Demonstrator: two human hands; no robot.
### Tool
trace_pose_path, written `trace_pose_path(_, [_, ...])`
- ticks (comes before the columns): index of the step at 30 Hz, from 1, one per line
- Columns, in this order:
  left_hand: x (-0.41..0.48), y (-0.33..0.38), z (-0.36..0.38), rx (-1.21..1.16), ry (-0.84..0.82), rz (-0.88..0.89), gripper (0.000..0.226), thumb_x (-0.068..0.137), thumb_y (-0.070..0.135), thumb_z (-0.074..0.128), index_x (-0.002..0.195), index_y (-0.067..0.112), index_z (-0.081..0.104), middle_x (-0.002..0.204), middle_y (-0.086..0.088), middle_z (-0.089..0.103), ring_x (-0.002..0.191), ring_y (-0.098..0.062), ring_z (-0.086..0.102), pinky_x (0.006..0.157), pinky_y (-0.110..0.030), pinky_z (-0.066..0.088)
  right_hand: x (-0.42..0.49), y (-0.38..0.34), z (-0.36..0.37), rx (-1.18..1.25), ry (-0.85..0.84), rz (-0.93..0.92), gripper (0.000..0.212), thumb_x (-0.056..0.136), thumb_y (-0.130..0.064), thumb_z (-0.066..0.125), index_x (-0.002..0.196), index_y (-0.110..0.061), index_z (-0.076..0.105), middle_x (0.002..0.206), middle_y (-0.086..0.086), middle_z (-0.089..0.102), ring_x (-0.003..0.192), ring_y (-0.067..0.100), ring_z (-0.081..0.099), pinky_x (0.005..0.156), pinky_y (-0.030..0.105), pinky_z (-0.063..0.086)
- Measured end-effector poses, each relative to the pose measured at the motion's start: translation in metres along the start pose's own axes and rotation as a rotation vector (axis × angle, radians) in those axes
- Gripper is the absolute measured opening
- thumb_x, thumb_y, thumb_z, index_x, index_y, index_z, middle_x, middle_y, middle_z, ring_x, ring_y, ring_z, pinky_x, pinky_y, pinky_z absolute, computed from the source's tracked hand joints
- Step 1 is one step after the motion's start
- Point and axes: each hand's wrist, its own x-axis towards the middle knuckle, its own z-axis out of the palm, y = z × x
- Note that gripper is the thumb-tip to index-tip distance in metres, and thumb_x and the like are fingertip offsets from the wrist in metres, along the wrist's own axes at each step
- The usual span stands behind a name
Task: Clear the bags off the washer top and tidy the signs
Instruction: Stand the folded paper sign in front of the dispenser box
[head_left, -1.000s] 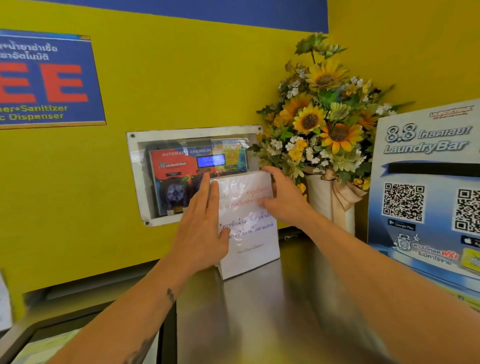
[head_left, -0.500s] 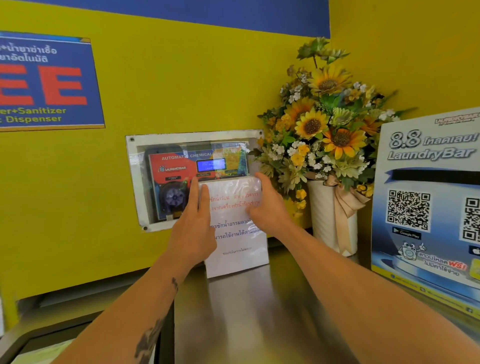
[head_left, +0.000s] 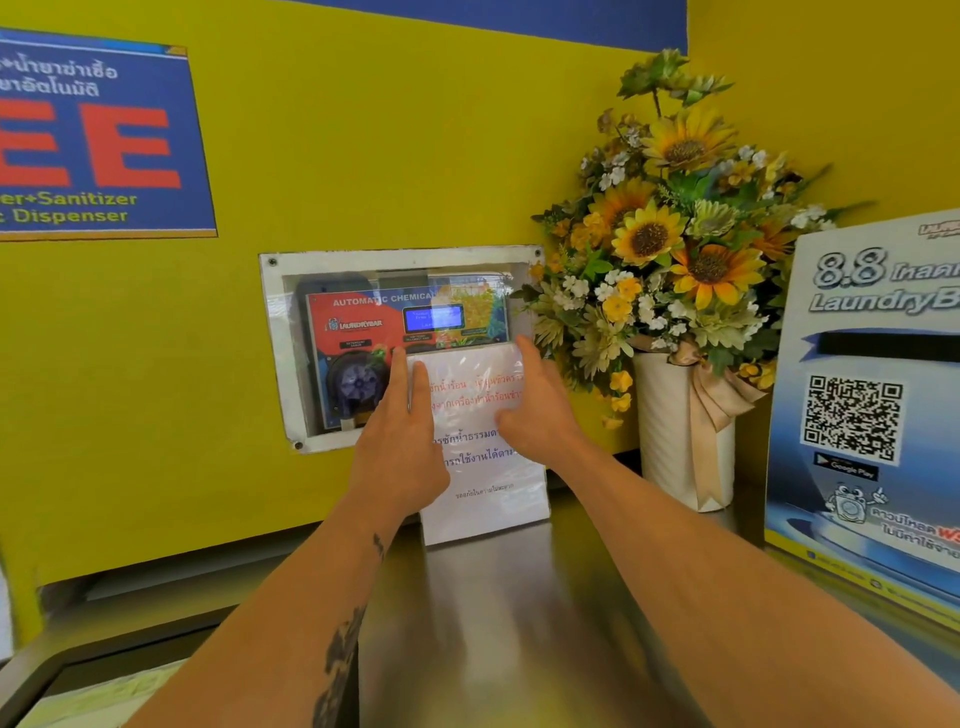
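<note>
step in hand: by my judgement, the tidying of the signs; the laminated white notice (head_left: 485, 457) was being stood up and squared against the yellow wall (head_left: 363, 156), centre of the frame.
bags: none showed on the steel washer top (head_left: 519, 623), so that half of the task looked done.
left hand: the left hand (head_left: 397, 447) lay flat and open, fingers together and pointing up, pressed on the notice's left edge; it clasped nothing.
right hand: the right hand (head_left: 540, 410) was also open, fingers slightly spread, palm on the right half of the sheet; whether the thumb hooked behind the edge i could not tell.
notice versus hands: the sheet stood between the two palms, its foot on the washer top, its upper edge level with the fingertips and overlapping the lower right of the wall-mounted dispenser panel (head_left: 400, 343).
neighbours: the vase of sunflowers (head_left: 685, 431) stood just right of the notice, apart from it; the big qr poster (head_left: 862, 405) leaned at the right edge of the frame.
how to do it well: probably keep even pressure from both palms, seat the bottom edge flat on the steel, and check the top edge is level before letting go.
risk: the glossy sheet would likely slide or bow on the smooth metal if one hand lifted first; nudging it right could knock the vase.
display: best kept clear of the panel's blue screen (head_left: 434, 318).
</note>
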Motion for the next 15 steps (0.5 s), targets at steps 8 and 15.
trace_pose_path(8, [-0.002, -0.003, -0.003, 0.007, 0.019, 0.017, 0.097, 0.084, 0.028, 0.062, 0.152, 0.011, -0.004, 0.160, -0.008, -0.020, 0.143, -0.033, 0.020, 0.104, -0.040, 0.040, -0.002, 0.000, -0.003, -0.055, -0.037, -0.002, 0.106, 0.072, -0.004, 0.068, 0.153, -0.034, 0.006, 0.140, 0.009, 0.034, 0.120, 0.027, 0.046, 0.087, 0.034, 0.047])
trace_pose_path(15, [-0.014, 0.004, -0.015, -0.032, 0.011, 0.021, 0.090, 0.084, 0.029, 0.059, 0.153, 0.011, 0.003, 0.162, -0.009, -0.013, 0.144, -0.033, 0.018, 0.112, -0.042, 0.031, -0.014, -0.004, -0.013, -0.079, -0.046, -0.026, 0.107, 0.077, -0.006, 0.067, 0.154, -0.036, -0.002, 0.139, 0.005, 0.040, 0.118, 0.020, 0.045, 0.081, 0.029, 0.041])
